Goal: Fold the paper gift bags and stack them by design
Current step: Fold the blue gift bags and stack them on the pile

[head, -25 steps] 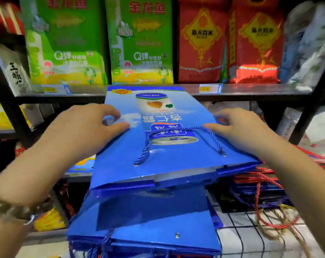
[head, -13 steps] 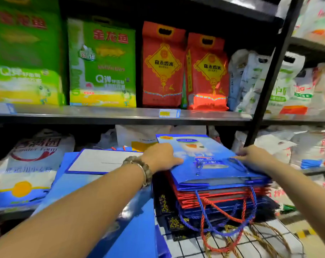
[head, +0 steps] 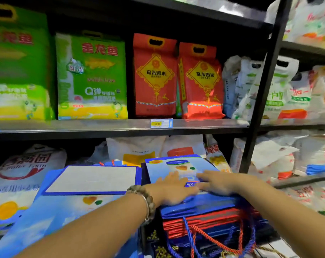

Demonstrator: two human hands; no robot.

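The left hand (head: 173, 191) and right hand (head: 216, 183) lie flat side by side on the folded blue gift bag (head: 178, 164), fingers (head: 204, 176) straight and slightly apart, pressing down. That bag tops a stack of red and blue bags (head: 200, 223) at 5 o'clock. More blue bags (head: 91, 180) lie at 8 o'clock.

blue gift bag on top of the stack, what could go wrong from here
1. The blue gift bag, pressed flat by the left hand and right hand, lies on red bags, so designs may end up mixed in one pile.
2. The rope handles hang tangled over the front edge and could snag and drag the pile askew.
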